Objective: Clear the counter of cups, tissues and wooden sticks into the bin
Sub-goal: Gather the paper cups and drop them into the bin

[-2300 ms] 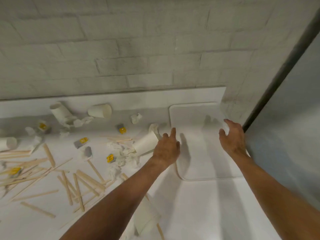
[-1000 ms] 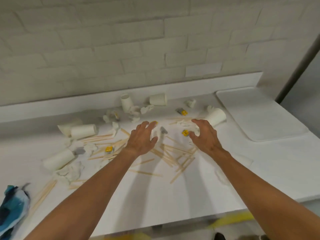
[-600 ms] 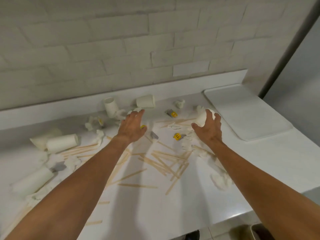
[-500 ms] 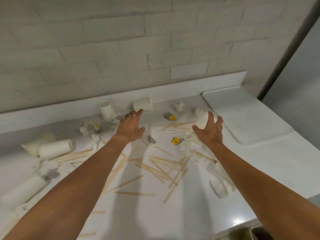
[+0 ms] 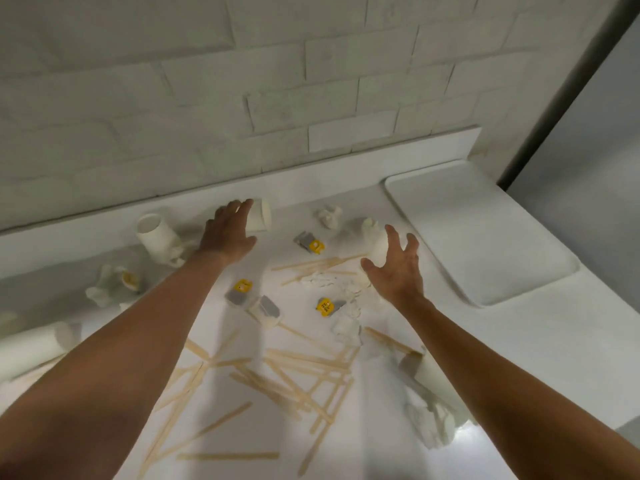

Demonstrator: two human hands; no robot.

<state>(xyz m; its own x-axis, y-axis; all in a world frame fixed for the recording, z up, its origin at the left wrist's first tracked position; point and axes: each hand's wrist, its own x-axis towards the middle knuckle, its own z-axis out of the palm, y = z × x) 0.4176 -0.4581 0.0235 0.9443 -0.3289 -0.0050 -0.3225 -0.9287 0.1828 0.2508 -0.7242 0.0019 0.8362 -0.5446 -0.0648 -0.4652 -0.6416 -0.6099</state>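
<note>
White paper cups, crumpled tissues and wooden sticks (image 5: 298, 372) litter the white counter (image 5: 519, 344). My left hand (image 5: 227, 233) reaches to the back, its straight fingers over a cup on its side (image 5: 260, 215) by the backsplash. My right hand (image 5: 394, 268) hovers spread over another tipped cup (image 5: 377, 244) and a heap of tissues (image 5: 332, 282). Neither hand grips anything. An upright tilted cup (image 5: 156, 233) stands left of my left hand. Another cup (image 5: 433, 379) lies under my right forearm. No bin shows.
A white tray (image 5: 478, 237) lies at the right end by a grey wall panel. Small yellow and grey packets (image 5: 311, 242) are scattered among the sticks. A brick wall backs the counter. More cups (image 5: 34, 344) lie at the left edge.
Both hands have reached further toward the back of the counter. The left hand has come to the cup by the backsplash, and the right hand has spread over the tipped cup.
</note>
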